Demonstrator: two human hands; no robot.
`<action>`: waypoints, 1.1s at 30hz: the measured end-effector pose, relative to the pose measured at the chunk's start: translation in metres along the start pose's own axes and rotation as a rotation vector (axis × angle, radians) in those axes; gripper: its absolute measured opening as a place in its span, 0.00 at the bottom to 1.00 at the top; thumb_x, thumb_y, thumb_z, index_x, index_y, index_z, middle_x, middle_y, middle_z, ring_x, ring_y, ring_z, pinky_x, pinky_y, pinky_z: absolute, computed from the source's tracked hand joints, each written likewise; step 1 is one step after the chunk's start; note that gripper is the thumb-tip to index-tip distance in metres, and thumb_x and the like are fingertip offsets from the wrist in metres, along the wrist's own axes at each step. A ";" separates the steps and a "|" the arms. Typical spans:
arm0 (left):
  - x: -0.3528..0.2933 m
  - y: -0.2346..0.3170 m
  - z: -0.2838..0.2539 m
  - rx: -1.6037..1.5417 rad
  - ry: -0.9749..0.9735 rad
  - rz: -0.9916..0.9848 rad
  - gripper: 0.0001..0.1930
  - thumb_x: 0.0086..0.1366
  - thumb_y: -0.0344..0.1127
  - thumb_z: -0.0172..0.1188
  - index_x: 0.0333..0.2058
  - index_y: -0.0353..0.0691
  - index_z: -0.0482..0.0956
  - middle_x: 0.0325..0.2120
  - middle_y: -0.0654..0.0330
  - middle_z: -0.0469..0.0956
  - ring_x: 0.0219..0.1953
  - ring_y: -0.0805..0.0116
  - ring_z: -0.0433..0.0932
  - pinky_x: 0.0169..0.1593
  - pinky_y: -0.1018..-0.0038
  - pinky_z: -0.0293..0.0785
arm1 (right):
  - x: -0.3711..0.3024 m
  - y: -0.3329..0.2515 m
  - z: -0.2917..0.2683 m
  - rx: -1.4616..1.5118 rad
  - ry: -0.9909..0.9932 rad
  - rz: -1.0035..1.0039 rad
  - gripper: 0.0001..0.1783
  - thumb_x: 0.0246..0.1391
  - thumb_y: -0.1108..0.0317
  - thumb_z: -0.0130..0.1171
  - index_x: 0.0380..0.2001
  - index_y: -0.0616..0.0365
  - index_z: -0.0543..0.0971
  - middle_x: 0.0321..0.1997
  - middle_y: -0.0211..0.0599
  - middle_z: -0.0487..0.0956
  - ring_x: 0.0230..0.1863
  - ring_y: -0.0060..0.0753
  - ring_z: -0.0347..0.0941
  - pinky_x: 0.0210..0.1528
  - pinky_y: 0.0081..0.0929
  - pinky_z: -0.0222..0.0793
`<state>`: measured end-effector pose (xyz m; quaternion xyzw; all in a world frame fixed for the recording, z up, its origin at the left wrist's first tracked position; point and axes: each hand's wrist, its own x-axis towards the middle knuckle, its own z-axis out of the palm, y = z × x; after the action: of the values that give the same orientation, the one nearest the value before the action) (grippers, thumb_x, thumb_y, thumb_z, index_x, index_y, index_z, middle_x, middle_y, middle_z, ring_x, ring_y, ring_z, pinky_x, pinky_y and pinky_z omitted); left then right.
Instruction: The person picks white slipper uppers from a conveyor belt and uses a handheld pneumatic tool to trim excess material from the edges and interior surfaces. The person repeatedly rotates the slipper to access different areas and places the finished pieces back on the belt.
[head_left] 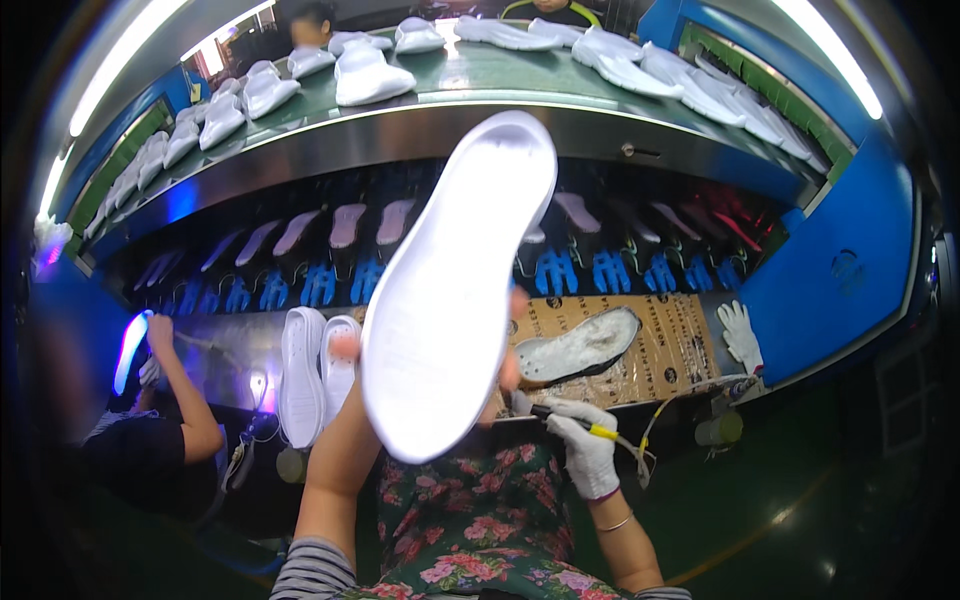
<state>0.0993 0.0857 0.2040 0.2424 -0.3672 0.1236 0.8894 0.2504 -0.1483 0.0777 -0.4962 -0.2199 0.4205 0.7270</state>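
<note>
Brown cardboard lies on the worktop below a green belt; left grip closed round a white sole, gloved right grip round a slim tool

The raised sole blocks the centre; there is room to pass right of it, above the cardboard. Left of centre, paired soles obstruct; lower right, a cable.

Shoe factory — green conveyor belt, rows of white soles.
</note>
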 end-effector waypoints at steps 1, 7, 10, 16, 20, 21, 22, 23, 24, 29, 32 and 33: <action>0.030 0.013 0.005 0.083 0.011 0.015 0.70 0.55 0.68 0.76 0.80 0.42 0.37 0.75 0.27 0.42 0.67 0.22 0.65 0.55 0.25 0.79 | 0.000 0.010 0.005 0.035 -0.014 0.019 0.11 0.54 0.83 0.69 0.42 0.67 0.88 0.48 0.44 0.88 0.49 0.31 0.85 0.55 0.27 0.81; 0.184 0.032 -0.040 0.146 0.788 0.153 0.54 0.76 0.66 0.52 0.77 0.28 0.35 0.74 0.24 0.42 0.73 0.23 0.56 0.74 0.44 0.66 | 0.002 0.030 0.016 -0.129 -0.046 -0.046 0.11 0.58 0.80 0.70 0.44 0.68 0.88 0.44 0.38 0.89 0.46 0.25 0.83 0.54 0.25 0.79; 0.195 0.013 -0.050 0.856 0.715 0.091 0.45 0.71 0.48 0.67 0.74 0.29 0.52 0.70 0.34 0.57 0.66 0.37 0.70 0.70 0.50 0.70 | -0.002 0.039 -0.002 -0.033 -0.024 0.023 0.12 0.58 0.79 0.70 0.46 0.69 0.88 0.46 0.39 0.89 0.47 0.26 0.84 0.54 0.25 0.79; 0.232 0.117 -0.129 2.775 0.611 0.159 0.42 0.62 0.54 0.73 0.69 0.38 0.68 0.63 0.33 0.71 0.64 0.39 0.74 0.65 0.56 0.74 | -0.009 0.045 -0.008 -0.001 0.028 0.103 0.12 0.59 0.77 0.71 0.46 0.65 0.89 0.45 0.35 0.89 0.43 0.22 0.83 0.47 0.21 0.79; 0.273 0.114 -0.148 2.978 0.490 -0.046 0.42 0.56 0.61 0.73 0.60 0.33 0.78 0.65 0.32 0.70 0.62 0.42 0.77 0.60 0.54 0.78 | -0.008 0.048 -0.007 0.021 0.041 0.113 0.12 0.58 0.78 0.72 0.46 0.66 0.88 0.44 0.37 0.89 0.42 0.23 0.83 0.47 0.21 0.80; 0.275 0.120 -0.159 3.031 0.470 0.057 0.43 0.56 0.61 0.73 0.60 0.33 0.78 0.65 0.33 0.70 0.62 0.42 0.76 0.61 0.54 0.76 | -0.007 0.049 -0.005 0.018 0.038 0.118 0.13 0.58 0.78 0.72 0.47 0.67 0.88 0.44 0.37 0.89 0.43 0.24 0.84 0.49 0.21 0.80; 0.275 0.134 -0.165 3.100 0.458 0.164 0.43 0.55 0.62 0.74 0.61 0.34 0.78 0.65 0.33 0.70 0.62 0.43 0.76 0.63 0.53 0.75 | -0.005 0.047 0.001 0.011 0.016 0.104 0.13 0.59 0.78 0.72 0.47 0.67 0.88 0.44 0.37 0.89 0.43 0.24 0.84 0.49 0.21 0.80; 0.275 0.138 -0.169 3.150 0.448 0.267 0.44 0.55 0.62 0.74 0.61 0.34 0.78 0.66 0.34 0.70 0.62 0.43 0.76 0.64 0.53 0.74 | -0.006 0.046 0.003 -0.001 0.014 0.097 0.13 0.59 0.78 0.72 0.47 0.66 0.88 0.44 0.37 0.89 0.44 0.24 0.84 0.49 0.21 0.80; 0.265 0.145 -0.170 3.219 0.445 0.376 0.46 0.53 0.63 0.75 0.62 0.33 0.77 0.66 0.34 0.70 0.62 0.42 0.75 0.65 0.52 0.72 | -0.005 0.048 0.004 0.000 0.007 0.092 0.13 0.59 0.77 0.71 0.47 0.67 0.88 0.44 0.37 0.89 0.44 0.24 0.83 0.50 0.22 0.80; 0.194 0.130 -0.076 3.121 0.651 0.665 0.48 0.52 0.58 0.78 0.65 0.32 0.73 0.58 0.39 0.76 0.60 0.41 0.74 0.65 0.50 0.70 | 0.000 0.054 -0.015 0.025 0.065 0.086 0.11 0.59 0.77 0.71 0.46 0.66 0.88 0.45 0.37 0.89 0.45 0.24 0.83 0.50 0.22 0.80; 0.131 0.193 -0.029 3.188 0.932 0.110 0.30 0.56 0.49 0.76 0.52 0.36 0.82 0.46 0.49 0.82 0.52 0.48 0.81 0.57 0.57 0.76 | 0.002 0.047 0.001 -0.034 0.017 0.088 0.11 0.60 0.77 0.70 0.46 0.66 0.88 0.44 0.36 0.89 0.45 0.23 0.83 0.50 0.22 0.79; 0.107 0.216 -0.015 3.051 1.100 -0.170 0.23 0.58 0.44 0.74 0.47 0.36 0.84 0.42 0.52 0.83 0.47 0.51 0.83 0.52 0.59 0.78 | 0.006 0.051 0.007 -0.053 -0.023 0.077 0.11 0.60 0.77 0.70 0.46 0.66 0.88 0.44 0.36 0.89 0.45 0.23 0.83 0.51 0.22 0.79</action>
<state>0.0977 0.2821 0.3444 -0.7989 -0.4489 -0.3734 0.1440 0.2283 -0.1321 0.0337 -0.5188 -0.2200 0.4477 0.6943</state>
